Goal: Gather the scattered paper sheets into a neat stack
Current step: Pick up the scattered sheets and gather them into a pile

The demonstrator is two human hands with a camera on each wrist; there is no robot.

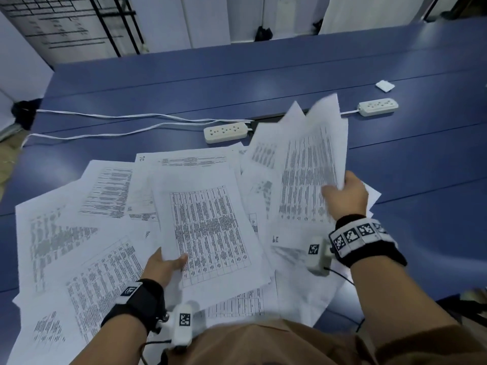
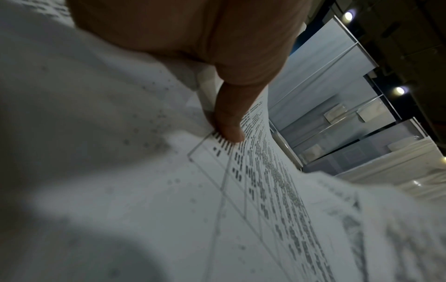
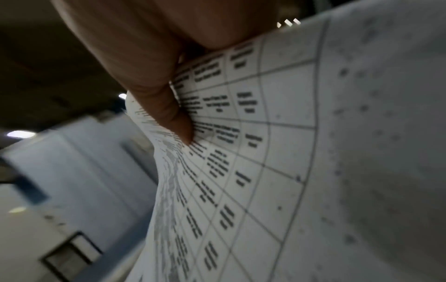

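Many printed white sheets (image 1: 79,233) lie scattered and overlapping on the blue table (image 1: 263,83). My left hand (image 1: 168,262) pinches the near-left edge of a small bundle of table-printed sheets (image 1: 210,233), thumb on top; in the left wrist view the thumb (image 2: 229,118) presses on the printed sheet (image 2: 265,190). My right hand (image 1: 345,191) grips the right edge of a few sheets (image 1: 311,164) and holds them lifted and curling above the pile. In the right wrist view its thumb (image 3: 169,114) lies on the curved printed page (image 3: 265,152).
Two white power strips (image 1: 225,131) (image 1: 378,106) with white cords (image 1: 118,117) lie on the table beyond the papers. A small white scrap (image 1: 384,85) sits at the far right. White panels (image 1: 205,19) stand behind the table.
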